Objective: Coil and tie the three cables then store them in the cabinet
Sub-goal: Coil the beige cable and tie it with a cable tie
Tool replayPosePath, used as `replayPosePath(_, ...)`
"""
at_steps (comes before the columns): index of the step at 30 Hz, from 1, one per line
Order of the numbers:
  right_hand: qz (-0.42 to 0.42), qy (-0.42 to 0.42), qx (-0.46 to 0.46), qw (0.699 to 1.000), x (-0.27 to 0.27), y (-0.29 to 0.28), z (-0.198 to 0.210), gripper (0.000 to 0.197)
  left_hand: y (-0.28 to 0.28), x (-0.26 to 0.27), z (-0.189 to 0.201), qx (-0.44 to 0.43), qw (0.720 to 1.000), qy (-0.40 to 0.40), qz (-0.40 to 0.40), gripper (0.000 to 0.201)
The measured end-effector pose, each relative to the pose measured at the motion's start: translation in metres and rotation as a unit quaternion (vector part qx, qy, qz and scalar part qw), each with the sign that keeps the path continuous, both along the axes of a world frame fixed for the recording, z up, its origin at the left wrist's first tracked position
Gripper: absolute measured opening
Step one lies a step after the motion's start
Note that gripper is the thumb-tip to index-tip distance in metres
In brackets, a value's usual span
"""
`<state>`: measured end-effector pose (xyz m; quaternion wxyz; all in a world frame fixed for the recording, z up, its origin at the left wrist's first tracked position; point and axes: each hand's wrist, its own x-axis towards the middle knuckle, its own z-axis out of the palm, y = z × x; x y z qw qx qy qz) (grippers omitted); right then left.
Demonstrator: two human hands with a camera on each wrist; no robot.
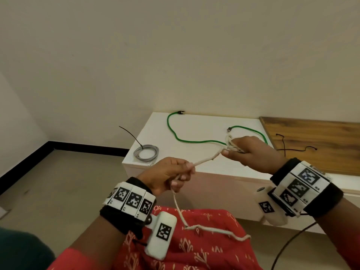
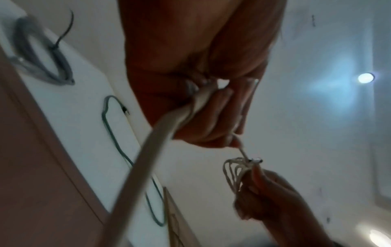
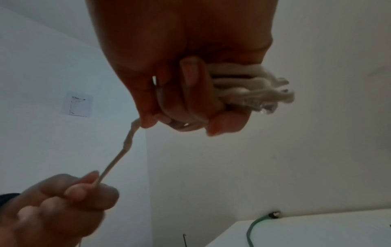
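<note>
Fingers of both hands grip the white cable (image 1: 204, 161), stretched taut over the white cabinet's near edge (image 1: 175, 170).

The right hand (image 1: 251, 152) holds the coiled part of a cable (image 1: 206, 160) above the cabinet top (image 1: 204, 131). The left hand (image 1: 169, 174) is nearer to the person and to its left, gripping the same cable; a straight stretch runs between the two hands. Below the left hand the loose end hangs onto the lap. Beyond the right hand a second cable (image 1: 175, 133) lies uncoiled on the top. Beyond the left hand a coiled cable (image 1: 146, 152) sits near the top's left edge. Right of the right hand, loose ties (image 1: 292, 147) lie on a wooden board (image 1: 321, 137).
</note>
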<state>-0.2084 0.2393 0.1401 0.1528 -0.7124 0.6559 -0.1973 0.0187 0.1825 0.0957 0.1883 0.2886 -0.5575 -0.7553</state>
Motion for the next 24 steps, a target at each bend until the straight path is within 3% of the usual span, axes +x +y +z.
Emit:
replayPosePath(3,0.000,-0.068,0.022,0.997,-0.002,0.001,0.001,0.042,-0.004,0.011,0.001,-0.024,0.996,-0.054,-0.062,0.028)
replayPosePath(5,-0.001,-0.125,0.034,0.992,-0.001,0.001,0.000,0.043,-0.006,0.017,0.002,-0.041,0.996,-0.063,-0.044,0.023)
replayPosePath(8,0.016,-0.209,0.117,0.971,0.006,0.001,-0.003,0.046,-0.011,0.024,0.005,-0.138,0.986,-0.059,0.073,0.016)
replayPosePath(10,0.051,-0.274,0.192,0.941,0.015,0.002,-0.008,0.049,-0.017,0.025,0.008,-0.244,0.952,-0.078,0.169,0.018)
replayPosePath(12,0.110,-0.383,0.257,0.881,0.025,0.002,-0.012,0.046,-0.024,0.025,0.011,-0.295,0.921,-0.065,0.245,0.015)
replayPosePath(13,0.142,-0.452,0.283,0.834,0.029,0.001,-0.012,0.044,-0.028,0.024,0.011,-0.309,0.910,-0.054,0.272,0.013)
replayPosePath(17,0.257,-0.681,0.347,0.592,0.040,-0.007,-0.005,0.035,-0.035,0.021,0.005,-0.320,0.886,-0.048,0.331,0.021)
replayPosePath(18,0.259,-0.721,0.337,0.548,0.042,-0.008,-0.002,0.036,-0.033,0.020,0.001,-0.326,0.885,-0.042,0.329,0.023)
replayPosePath(20,0.225,-0.774,0.281,0.521,0.046,-0.010,0.006,0.035,-0.029,0.019,-0.009,-0.357,0.882,-0.039,0.304,0.026)
replayPosePath(23,0.132,-0.810,0.143,0.553,0.052,-0.007,0.014,0.031,-0.020,0.022,-0.027,-0.444,0.852,-0.083,0.266,0.031)
replayPosePath(24,0.116,-0.820,0.106,0.550,0.052,-0.007,0.013,0.031,-0.018,0.023,-0.032,-0.464,0.843,-0.102,0.253,0.032)
